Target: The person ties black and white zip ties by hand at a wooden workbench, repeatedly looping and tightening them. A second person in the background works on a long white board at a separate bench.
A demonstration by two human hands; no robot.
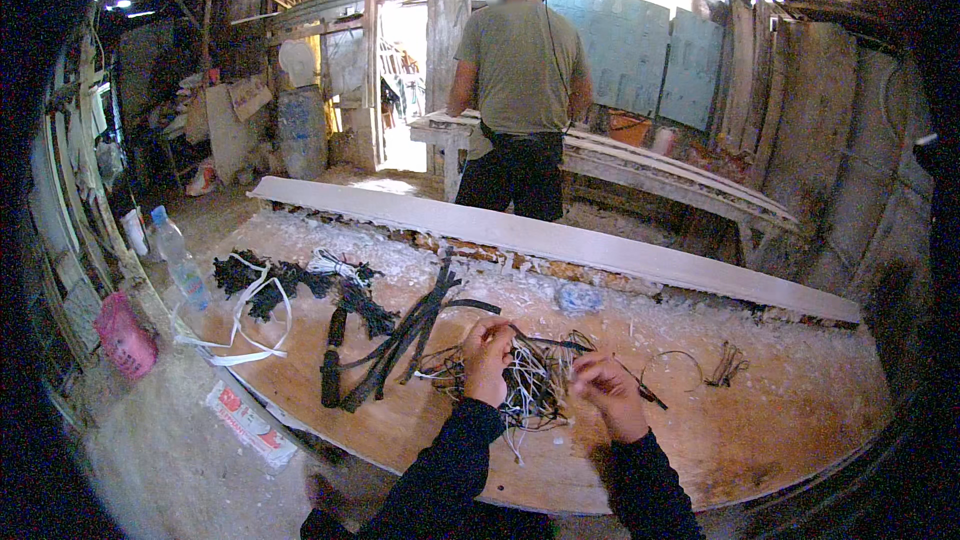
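My left hand (487, 362) is closed, its fingertips pinching one end of a thin black strip (550, 342) that stretches toward the right. My right hand (610, 397) has its fingers drawn together near the strip's other end. What lies between those fingertips is too small to make out. Beneath and between both hands sits a tangled pile of black and white cords (533, 392) on the wooden tabletop (760, 430). Another thin dark piece (650, 396) lies just right of my right hand. Left of my left hand, several long black strips (408, 338) lie across each other.
Black bundles (262, 280) and a white ribbon loop (240, 345) lie at the left. A dark rod-like piece (332, 360) and a small wire bundle (728, 365) flank the work. A pale raised board (560, 240) edges the far side. Beyond, a person (525, 70) stands at a bench (680, 180).
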